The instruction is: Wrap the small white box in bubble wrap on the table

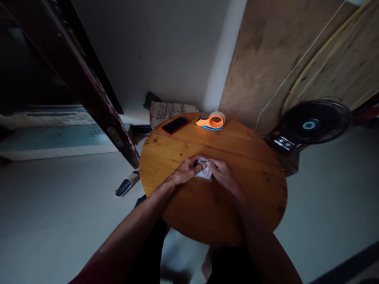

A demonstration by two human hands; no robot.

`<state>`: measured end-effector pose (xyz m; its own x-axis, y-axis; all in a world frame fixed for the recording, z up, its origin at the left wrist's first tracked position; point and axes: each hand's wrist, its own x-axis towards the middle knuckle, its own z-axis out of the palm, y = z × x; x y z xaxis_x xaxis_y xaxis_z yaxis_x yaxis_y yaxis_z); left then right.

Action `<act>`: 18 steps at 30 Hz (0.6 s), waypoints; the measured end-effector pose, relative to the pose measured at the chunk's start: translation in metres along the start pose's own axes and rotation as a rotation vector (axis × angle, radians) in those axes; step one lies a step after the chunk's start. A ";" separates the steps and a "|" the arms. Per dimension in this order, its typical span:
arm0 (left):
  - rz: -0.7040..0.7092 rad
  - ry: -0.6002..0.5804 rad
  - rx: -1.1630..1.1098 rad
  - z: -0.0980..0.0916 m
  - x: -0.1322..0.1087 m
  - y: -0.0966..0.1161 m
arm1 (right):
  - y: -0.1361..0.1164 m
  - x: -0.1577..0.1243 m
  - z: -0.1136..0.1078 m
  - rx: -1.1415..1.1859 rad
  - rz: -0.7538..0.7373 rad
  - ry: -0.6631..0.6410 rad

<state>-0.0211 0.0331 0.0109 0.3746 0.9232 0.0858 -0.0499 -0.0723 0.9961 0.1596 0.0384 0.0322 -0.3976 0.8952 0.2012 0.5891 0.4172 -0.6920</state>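
Observation:
Near the middle of a round wooden table, a small whitish packet (203, 174) with faint reddish print lies between my two hands. My left hand (187, 169) has its fingers closed on the packet's left and upper side. From the right, my right hand (222, 172) pinches the packet's upper right part. The fingertips of both hands nearly meet at its top, where the packet looks crumpled. Its finer details are too small to make out.
On the round table (251, 157), a red-edged phone (175, 125) and an orange tape dispenser (211, 121) beside a blue item lie at the far edge. A printed sack (166, 111) is behind. A black fan (310, 122) stands right; a slipper (126, 185) lies on the floor left.

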 end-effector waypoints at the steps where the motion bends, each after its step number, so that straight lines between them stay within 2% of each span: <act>1: 0.005 0.002 0.009 0.000 0.000 0.000 | -0.001 0.000 0.001 -0.022 0.002 0.000; 6: 0.036 0.013 0.054 -0.001 0.000 0.003 | -0.003 -0.002 0.002 -0.120 -0.082 0.019; 9: 0.039 0.024 0.049 -0.002 0.000 0.003 | -0.004 -0.003 0.000 -0.126 -0.101 -0.023; 14: 0.007 0.016 -0.029 -0.001 -0.001 0.005 | -0.006 -0.006 -0.008 -0.072 0.032 -0.050; 18: -0.003 0.024 -0.060 0.000 -0.001 0.005 | -0.004 -0.007 -0.013 0.082 0.102 -0.069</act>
<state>-0.0218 0.0315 0.0154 0.3524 0.9323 0.0813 -0.1047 -0.0471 0.9934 0.1695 0.0328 0.0427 -0.3880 0.9181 0.0809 0.5703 0.3081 -0.7615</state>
